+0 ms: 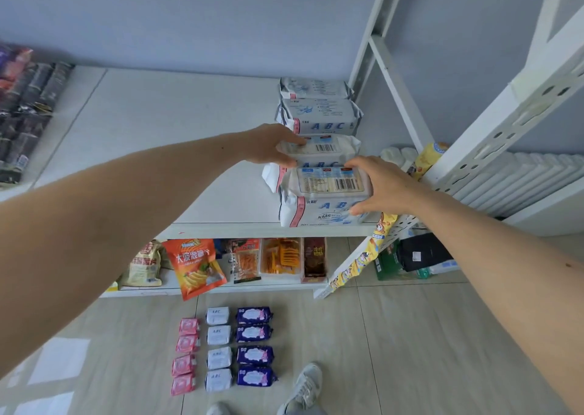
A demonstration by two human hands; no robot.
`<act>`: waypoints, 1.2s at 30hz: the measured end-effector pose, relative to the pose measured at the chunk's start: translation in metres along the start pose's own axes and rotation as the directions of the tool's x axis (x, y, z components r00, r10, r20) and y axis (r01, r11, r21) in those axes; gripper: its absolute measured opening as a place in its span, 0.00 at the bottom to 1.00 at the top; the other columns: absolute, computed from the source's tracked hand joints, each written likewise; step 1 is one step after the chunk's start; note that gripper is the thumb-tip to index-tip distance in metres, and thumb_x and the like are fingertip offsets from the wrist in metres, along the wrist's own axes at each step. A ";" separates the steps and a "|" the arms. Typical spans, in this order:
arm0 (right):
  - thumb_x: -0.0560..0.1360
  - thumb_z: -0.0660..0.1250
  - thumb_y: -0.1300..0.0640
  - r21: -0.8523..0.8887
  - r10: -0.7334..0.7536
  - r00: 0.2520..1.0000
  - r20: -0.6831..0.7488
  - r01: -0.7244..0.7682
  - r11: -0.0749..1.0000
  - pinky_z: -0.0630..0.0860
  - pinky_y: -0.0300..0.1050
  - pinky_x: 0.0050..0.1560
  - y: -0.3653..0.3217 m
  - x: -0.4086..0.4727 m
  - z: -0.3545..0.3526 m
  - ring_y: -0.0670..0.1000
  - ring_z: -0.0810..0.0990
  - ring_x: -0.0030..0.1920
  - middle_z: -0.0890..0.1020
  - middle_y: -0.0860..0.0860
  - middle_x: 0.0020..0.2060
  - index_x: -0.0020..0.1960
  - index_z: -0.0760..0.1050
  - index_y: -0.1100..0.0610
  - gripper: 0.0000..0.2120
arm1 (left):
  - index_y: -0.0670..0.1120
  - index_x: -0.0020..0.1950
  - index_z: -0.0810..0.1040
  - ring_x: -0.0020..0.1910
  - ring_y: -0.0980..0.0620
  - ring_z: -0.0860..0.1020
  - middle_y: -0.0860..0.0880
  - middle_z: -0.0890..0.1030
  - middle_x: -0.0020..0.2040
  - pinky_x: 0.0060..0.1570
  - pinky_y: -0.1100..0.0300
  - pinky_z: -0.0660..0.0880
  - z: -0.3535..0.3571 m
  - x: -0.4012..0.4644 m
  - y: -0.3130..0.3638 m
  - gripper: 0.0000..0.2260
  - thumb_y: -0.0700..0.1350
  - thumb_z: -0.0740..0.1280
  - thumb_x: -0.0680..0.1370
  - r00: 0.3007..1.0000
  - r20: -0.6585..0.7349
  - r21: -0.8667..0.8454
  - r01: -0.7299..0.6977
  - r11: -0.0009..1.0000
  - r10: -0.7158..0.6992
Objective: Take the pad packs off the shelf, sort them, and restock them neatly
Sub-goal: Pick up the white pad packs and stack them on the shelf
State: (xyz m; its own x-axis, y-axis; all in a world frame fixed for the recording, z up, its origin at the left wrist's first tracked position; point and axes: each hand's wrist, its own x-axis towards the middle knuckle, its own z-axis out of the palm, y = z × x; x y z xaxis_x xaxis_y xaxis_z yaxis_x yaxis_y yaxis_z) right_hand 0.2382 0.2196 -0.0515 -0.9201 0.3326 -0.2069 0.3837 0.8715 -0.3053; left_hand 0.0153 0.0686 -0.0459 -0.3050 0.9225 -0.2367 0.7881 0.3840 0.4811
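On the white shelf (189, 149), the left hand (271, 144) grips a white pad pack (319, 150) printed "ABC", while the right hand (376, 187) grips the front pack (328, 193), marked "ABC" and "KMS". Pink, white "ABC" and purple packs (221, 350) lie in three rows on the floor (410, 335).

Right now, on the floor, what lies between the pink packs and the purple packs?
In the head view, a column of four white ABC packs lies between the pink packs and purple packs.

"ABC" and "KMS" stand on the front white pad pack (322, 210).
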 end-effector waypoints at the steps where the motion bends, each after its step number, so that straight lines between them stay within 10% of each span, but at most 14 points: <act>1: 0.61 0.79 0.48 0.000 -0.005 1.000 -0.004 0.005 1.000 0.70 0.49 0.61 0.000 0.000 0.000 0.51 0.71 0.62 0.70 0.49 0.63 0.70 0.62 0.47 0.42 | 0.52 0.73 0.66 0.71 0.46 0.63 0.48 0.67 0.72 0.68 0.53 0.58 0.001 0.000 -0.001 0.26 0.50 0.68 0.76 1.000 0.002 -0.013 -0.007 1.000 0.007; 11: 0.57 0.78 0.40 -0.247 -0.102 0.980 -0.171 0.058 0.967 0.67 0.56 0.66 -0.016 -0.001 0.011 0.56 0.63 0.68 0.59 0.53 0.71 0.71 0.63 0.50 0.48 | 0.58 0.76 0.56 0.75 0.43 0.54 0.48 0.53 0.77 0.71 0.43 0.57 0.015 -0.025 -0.018 0.26 0.56 0.60 0.79 0.990 -0.102 -0.189 0.078 0.979 -0.099; 17: 0.63 0.75 0.39 -0.303 -0.157 0.982 -0.108 0.118 0.946 0.61 0.55 0.70 -0.018 0.008 0.014 0.53 0.56 0.74 0.56 0.50 0.75 0.74 0.59 0.48 0.45 | 0.48 0.77 0.47 0.57 0.54 0.71 0.55 0.71 0.60 0.42 0.73 0.73 0.024 -0.037 0.004 0.25 0.48 0.54 0.83 0.999 -0.014 -0.471 0.033 0.881 -0.045; 23: 0.62 0.75 0.39 -0.333 -0.093 0.987 -0.128 0.045 0.942 0.65 0.56 0.68 -0.011 0.014 0.009 0.54 0.62 0.71 0.62 0.50 0.73 0.73 0.59 0.48 0.45 | 0.47 0.73 0.26 0.62 0.56 0.69 0.55 0.71 0.65 0.61 0.57 0.66 0.025 -0.018 0.005 0.36 0.52 0.54 0.82 0.994 -0.004 -0.620 0.083 0.780 -0.109; 30: 0.61 0.75 0.39 -0.386 -0.085 0.988 -0.131 0.028 0.922 0.62 0.57 0.69 -0.008 0.024 0.006 0.55 0.63 0.70 0.63 0.50 0.72 0.72 0.60 0.49 0.45 | 0.43 0.76 0.41 0.69 0.50 0.62 0.55 0.63 0.61 0.69 0.49 0.64 0.031 -0.012 0.013 0.29 0.50 0.54 0.83 0.978 -0.116 -0.640 0.059 0.766 -0.172; 34: 0.62 0.74 0.39 -0.403 -0.067 0.989 -0.133 0.008 0.915 0.62 0.57 0.68 -0.011 0.033 0.007 0.56 0.63 0.70 0.63 0.51 0.72 0.72 0.59 0.49 0.45 | 0.43 0.76 0.34 0.61 0.60 0.63 0.57 0.62 0.60 0.50 0.77 0.63 0.026 -0.013 0.016 0.30 0.47 0.51 0.83 0.977 -0.116 -0.656 0.061 0.753 -0.179; 36: 0.63 0.74 0.39 -0.410 -0.060 0.989 -0.136 -0.001 0.912 0.62 0.57 0.68 -0.012 0.034 0.006 0.56 0.63 0.71 0.62 0.51 0.72 0.73 0.58 0.49 0.45 | 0.43 0.75 0.31 0.61 0.61 0.63 0.56 0.66 0.64 0.51 0.74 0.62 0.025 -0.013 0.013 0.32 0.49 0.51 0.83 0.978 -0.095 -0.649 0.080 0.756 -0.185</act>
State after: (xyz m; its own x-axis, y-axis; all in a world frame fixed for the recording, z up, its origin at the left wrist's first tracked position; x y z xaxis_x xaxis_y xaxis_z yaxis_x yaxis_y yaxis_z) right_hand 0.2024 0.2180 -0.0605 -0.9437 0.3254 -0.0601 0.3184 0.9423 0.1030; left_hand 0.0428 0.0605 -0.0581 -0.4945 0.8352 -0.2405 0.2247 0.3901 0.8929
